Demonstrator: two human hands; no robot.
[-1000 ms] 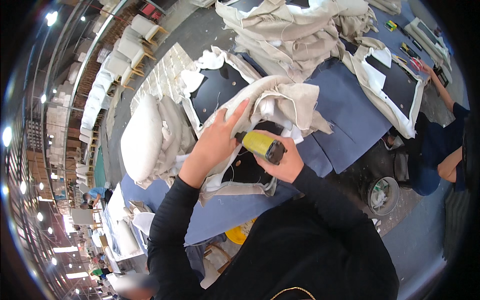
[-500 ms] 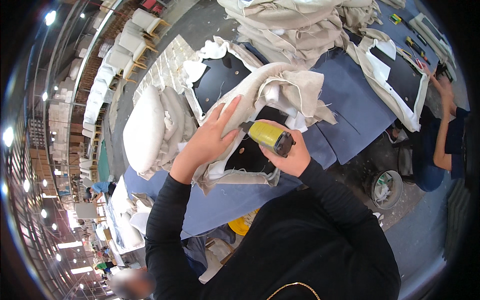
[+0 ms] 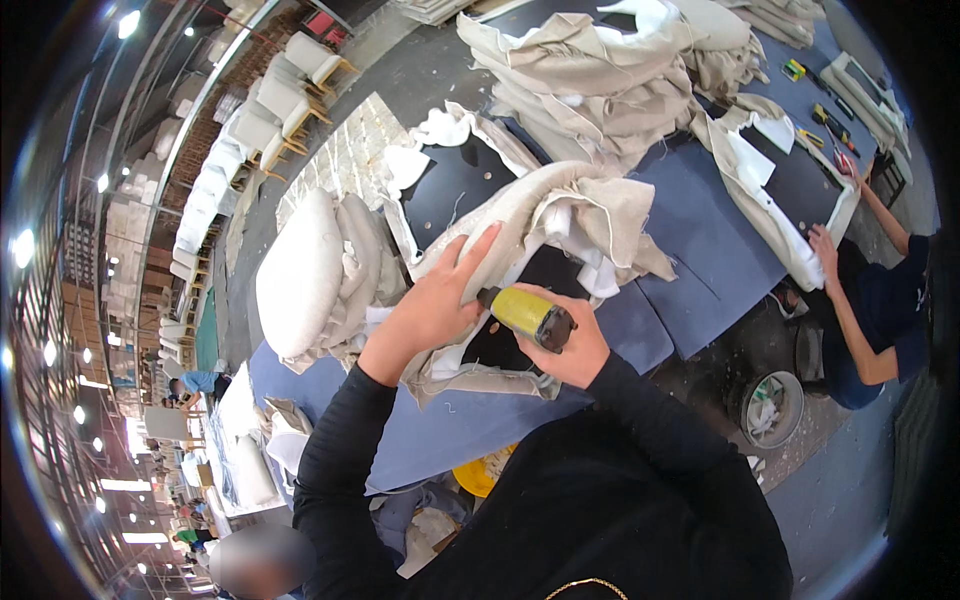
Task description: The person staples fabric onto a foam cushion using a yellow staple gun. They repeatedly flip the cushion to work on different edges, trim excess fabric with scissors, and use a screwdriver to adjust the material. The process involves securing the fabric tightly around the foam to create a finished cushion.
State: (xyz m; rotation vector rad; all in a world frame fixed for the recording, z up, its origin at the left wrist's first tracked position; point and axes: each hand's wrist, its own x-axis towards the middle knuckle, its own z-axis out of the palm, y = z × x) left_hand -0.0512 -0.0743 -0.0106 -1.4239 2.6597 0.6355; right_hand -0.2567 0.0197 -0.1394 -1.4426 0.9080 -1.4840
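The person's right hand (image 3: 580, 350) was wrapped round a stubby yellow-and-black tool (image 3: 523, 311) over a smooth black panel (image 3: 494, 348), the tool's long axis slanting, nose (image 3: 488, 298) up-left toward the left hand (image 3: 428, 312), which lay spread on padded, coarse beige fabric (image 3: 512, 203). A round grey bucket (image 3: 794, 423) held white and green scraps (image 3: 766, 404); a yellow tub (image 3: 471, 481) held pale bits (image 3: 497, 462).

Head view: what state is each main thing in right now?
Beige fabric: bunched, frayed at the edge
Black panel: partly covered
Yellow-green tool: held
Right hand: closed around the tool
Left hand: two fingers spread, resting on the fabric
Bucket: open, scraps inside
Yellow tub: open, partly hidden
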